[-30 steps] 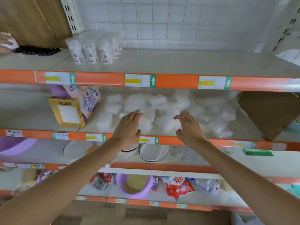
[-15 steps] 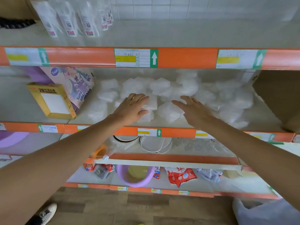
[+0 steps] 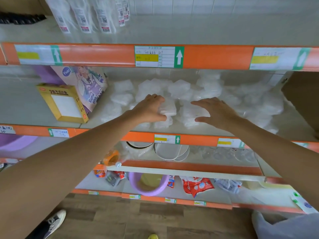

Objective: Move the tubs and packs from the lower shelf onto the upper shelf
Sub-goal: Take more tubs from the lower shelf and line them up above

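While both forearms extend forward from the bottom corners of the view, the hands work apart over the lower shelf (image 3: pixel 25 104). The left hand (image 3: pixel 148 110) is palm-down with fingers curled over the top of a white pack (image 3: pixel 170 109) and the thumb under its near edge, clamping it. The right hand (image 3: pixel 218 112) is flat and palm-down, fingers straight and spread, thumb out to the left, above the neighbouring packs (image 3: pixel 207 87); contact cannot be determined. The packs lie in a loose heap across the lower shelf, right of a yellow box (image 3: pixel 64 102). The upper shelf (image 3: pixel 207 31) carries tall bagged items (image 3: pixel 82 16) at its left.
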